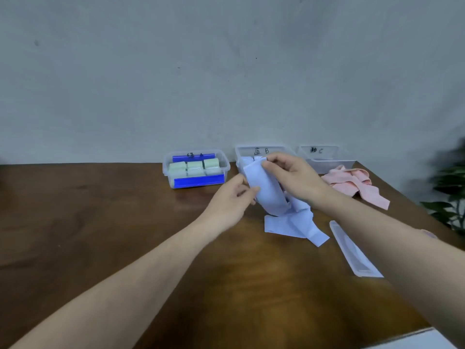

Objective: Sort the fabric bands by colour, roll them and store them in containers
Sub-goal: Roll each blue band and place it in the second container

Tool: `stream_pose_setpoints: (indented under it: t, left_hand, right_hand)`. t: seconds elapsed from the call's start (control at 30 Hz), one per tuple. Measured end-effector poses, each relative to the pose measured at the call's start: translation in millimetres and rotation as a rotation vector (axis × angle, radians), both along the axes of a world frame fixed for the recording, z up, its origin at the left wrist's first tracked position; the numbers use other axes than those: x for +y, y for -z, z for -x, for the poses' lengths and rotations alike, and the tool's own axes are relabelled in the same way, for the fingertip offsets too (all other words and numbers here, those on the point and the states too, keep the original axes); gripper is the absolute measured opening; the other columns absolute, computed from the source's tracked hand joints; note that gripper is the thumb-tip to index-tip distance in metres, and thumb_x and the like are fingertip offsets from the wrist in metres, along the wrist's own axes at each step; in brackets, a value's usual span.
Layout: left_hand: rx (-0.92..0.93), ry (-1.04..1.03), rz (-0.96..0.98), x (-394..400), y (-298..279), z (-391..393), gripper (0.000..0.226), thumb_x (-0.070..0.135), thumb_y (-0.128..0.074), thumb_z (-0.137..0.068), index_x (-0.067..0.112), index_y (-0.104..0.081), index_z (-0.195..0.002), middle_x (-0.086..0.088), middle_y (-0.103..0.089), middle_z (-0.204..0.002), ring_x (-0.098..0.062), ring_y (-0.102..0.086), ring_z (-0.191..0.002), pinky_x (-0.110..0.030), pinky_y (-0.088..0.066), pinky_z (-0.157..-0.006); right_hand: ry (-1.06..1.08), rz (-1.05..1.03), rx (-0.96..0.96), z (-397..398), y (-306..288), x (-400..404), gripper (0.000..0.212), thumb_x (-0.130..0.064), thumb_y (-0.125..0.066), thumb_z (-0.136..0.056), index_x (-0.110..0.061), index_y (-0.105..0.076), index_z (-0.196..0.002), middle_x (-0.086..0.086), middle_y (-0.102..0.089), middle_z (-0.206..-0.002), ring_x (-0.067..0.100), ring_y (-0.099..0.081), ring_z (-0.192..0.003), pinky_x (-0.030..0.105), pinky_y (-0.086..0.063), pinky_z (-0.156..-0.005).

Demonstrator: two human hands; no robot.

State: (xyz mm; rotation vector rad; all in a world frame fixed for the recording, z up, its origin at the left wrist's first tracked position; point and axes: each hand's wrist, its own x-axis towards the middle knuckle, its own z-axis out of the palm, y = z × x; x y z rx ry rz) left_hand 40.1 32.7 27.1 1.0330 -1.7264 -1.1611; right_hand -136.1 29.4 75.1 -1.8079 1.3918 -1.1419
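Left hand (pixel 232 195) pinches light-blue fabric band (pixel 268 191) edge | right hand (pixel 292 176) grips its top | band raised just before open container B (pixel 245 153), tail on table (pixel 125 222)

Three clear plastic containers stand in a row at the far edge of the brown wooden bench (pixel 100 235): the closed container of green fabric rolls (pixel 196 168) left, the open container marked B (pixel 261 151) in the middle, the open container marked C (pixel 324 157) right. Near C lies the heap of pink fabric bands (pixel 357 185); near B, the pale blue fabric bands (pixel 294 225), with a clear plastic lid (pixel 352 250) to their right.
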Motion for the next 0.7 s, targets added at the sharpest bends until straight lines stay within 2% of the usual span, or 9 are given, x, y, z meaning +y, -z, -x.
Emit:
stream_pose_setpoints:
  t: [0.07, 0.17, 0.23, 0.27, 0.33, 0.4, 0.5, 0.6, 0.7]
  left_hand:
    - [0.049, -0.025, 0.012, 2.7, -4.9, -2.9, 0.02, 0.031, -0.056, -0.098, 0.013, -0.061, -0.105, -0.014, -0.069, -0.093, -0.009, -0.059, -0.079, -0.031, -0.042, -0.078]
    - [0.187, -0.048, -0.049, 3.8, -12.1, -8.3, 0.012, 0.027, -0.054, -0.101, 0.018, -0.062, -0.102, -0.003, -0.072, -0.089, -0.004, -0.064, -0.077, -0.021, -0.048, -0.079]
    - [0.281, -0.059, -0.107, -0.9, -15.2, -11.9, 0.011, 0.025, -0.051, -0.102, 0.021, -0.061, -0.101, -0.003, -0.074, -0.097, -0.015, -0.07, -0.089, -0.032, -0.052, -0.088]
    - [0.322, -0.071, -0.142, -3.8, -16.6, -14.1, 0.011, 0.025, -0.05, -0.102, 0.02, -0.059, -0.101, -0.006, -0.073, -0.103, -0.022, -0.07, -0.095, -0.039, -0.052, -0.089]
    - [0.393, -0.098, -0.21, -9.7, -20.5, -18.2, 0.011, 0.022, -0.046, -0.104, 0.017, -0.056, -0.103, -0.011, -0.071, -0.11, -0.029, -0.07, -0.095, -0.046, -0.055, -0.088]
    - [0.449, -0.122, -0.26, -16.2, -21.7, -20.8, 0.012, 0.019, -0.044, -0.104, 0.015, -0.055, -0.107, -0.009, -0.071, -0.109, -0.025, -0.07, -0.091, -0.046, -0.057, -0.087]
    - [0.486, -0.135, -0.275, -25.7, -23.3, -23.4, 0.017, 0.01, -0.042, -0.102, 0.016, -0.053, -0.113, -0.005, -0.071, -0.108, -0.022, -0.071, -0.089, -0.043, -0.058, -0.083]
    - [0.547, -0.185, -0.278, -42.2, -26.1, -27.0, 0.029, 0.003, -0.041, -0.097, 0.016, -0.053, -0.12, -0.007, -0.068, -0.116, -0.026, -0.07, -0.101, -0.044, -0.059, -0.082]
    - [0.552, -0.266, -0.29, -60.8, -26.6, -28.3, 0.028, 0.002, -0.041, -0.095, 0.016, -0.053, -0.116, -0.011, -0.065, -0.122, -0.031, -0.067, -0.11, -0.044, -0.059, -0.079]
  right_hand:
    - [0.018, -0.008, -0.035, -6.3, -2.1, 6.0, 0.014, -0.028, -0.055, -0.102, -0.024, -0.066, -0.094, -0.027, -0.058, -0.067, -0.005, -0.049, -0.063, 0.009, -0.038, -0.061]
    - [0.017, -0.104, 0.002, -11.1, -0.1, 13.2, 0.021, -0.049, -0.052, -0.099, -0.034, -0.065, -0.107, -0.032, -0.063, -0.085, -0.01, -0.057, -0.08, 0.013, -0.041, -0.073]
    - [-0.007, -0.204, 0.087, -11.3, 6.0, 17.3, 0.03, -0.056, -0.055, -0.094, -0.036, -0.064, -0.114, -0.02, -0.07, -0.107, -0.002, -0.064, -0.101, 0.022, -0.049, -0.087]
    - [-0.039, -0.262, 0.127, -11.5, 9.7, 19.5, 0.029, -0.054, -0.058, -0.093, -0.034, -0.066, -0.112, -0.014, -0.072, -0.108, 0.003, -0.067, -0.102, 0.025, -0.052, -0.088]
    - [-0.12, -0.371, 0.183, -13.2, 18.0, 23.5, 0.023, -0.045, -0.063, -0.094, -0.027, -0.069, -0.107, -0.009, -0.076, -0.101, 0.004, -0.071, -0.095, 0.023, -0.054, -0.084]
    - [-0.164, -0.414, 0.214, -13.6, 26.4, 24.0, 0.025, -0.04, -0.063, -0.096, -0.019, -0.071, -0.105, -0.005, -0.077, -0.096, 0.008, -0.072, -0.094, 0.029, -0.056, -0.089]
    - [-0.183, -0.466, 0.129, -13.1, 36.4, 18.3, 0.03, -0.041, -0.06, -0.098, -0.014, -0.069, -0.107, 0.003, -0.077, -0.094, 0.018, -0.074, -0.091, 0.036, -0.058, -0.09]
    - [-0.202, -0.53, 0.088, -9.7, 46.1, 7.8, 0.028, -0.042, -0.064, -0.096, -0.015, -0.067, -0.104, -0.003, -0.076, -0.093, 0.012, -0.073, -0.089, 0.029, -0.057, -0.083]
    - [-0.258, -0.574, 0.214, -4.2, 55.5, -1.8, 0.029, -0.037, -0.064, -0.096, -0.008, -0.065, -0.094, 0.0, -0.072, -0.084, 0.009, -0.07, -0.083, 0.025, -0.058, -0.082]
